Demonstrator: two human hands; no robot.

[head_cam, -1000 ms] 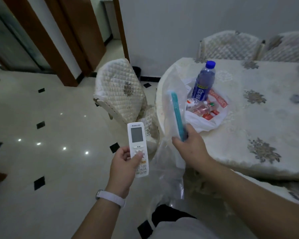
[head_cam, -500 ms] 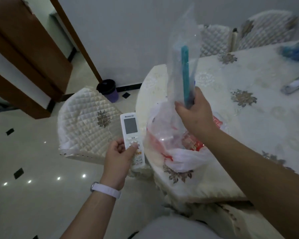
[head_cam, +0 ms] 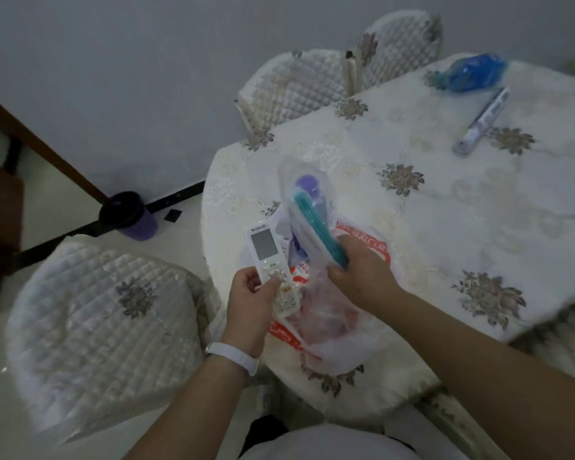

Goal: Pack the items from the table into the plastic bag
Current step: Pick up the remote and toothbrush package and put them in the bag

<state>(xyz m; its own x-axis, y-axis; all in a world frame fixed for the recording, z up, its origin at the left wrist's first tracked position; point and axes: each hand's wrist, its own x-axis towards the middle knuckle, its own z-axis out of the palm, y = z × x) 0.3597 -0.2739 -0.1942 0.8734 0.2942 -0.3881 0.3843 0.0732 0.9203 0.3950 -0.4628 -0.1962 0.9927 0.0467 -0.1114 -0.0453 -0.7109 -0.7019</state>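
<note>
White plastic with red print: the plastic bag (head_cam: pixel 345 346) lies slumped on the near edge of the table (head_cam: pixel 445 227), directly under and just beyond both grips. Its opening cannot be made out.

Left hand (head_cam: pixel 252 303): fingers curled round the lower half of a white remote control (head_cam: pixel 264 247), thumb on the keypad. The screen end projects up and away from the grip, over the bag's left side. A white wristband (head_cam: pixel 236 355) sits on this wrist.

Right hand (head_cam: pixel 362 277): closed on the lower end of a clear plastic sleeve (head_cam: pixel 296 200) containing a teal strip (head_cam: pixel 316 224). The sleeve rises tilted up and to the left of the grip, above the bag.

A purple-blue bottle cap (head_cam: pixel 307 182) shows through the sleeve's upper end, beyond the right grip; whether the bottle stands inside the bag cannot be told.

Well beyond the right grip, a long packaged tube (head_cam: pixel 482 121) and a blue bag (head_cam: pixel 472 73) lie on the table. A quilted chair (head_cam: pixel 96 327) is left of the left grip.
</note>
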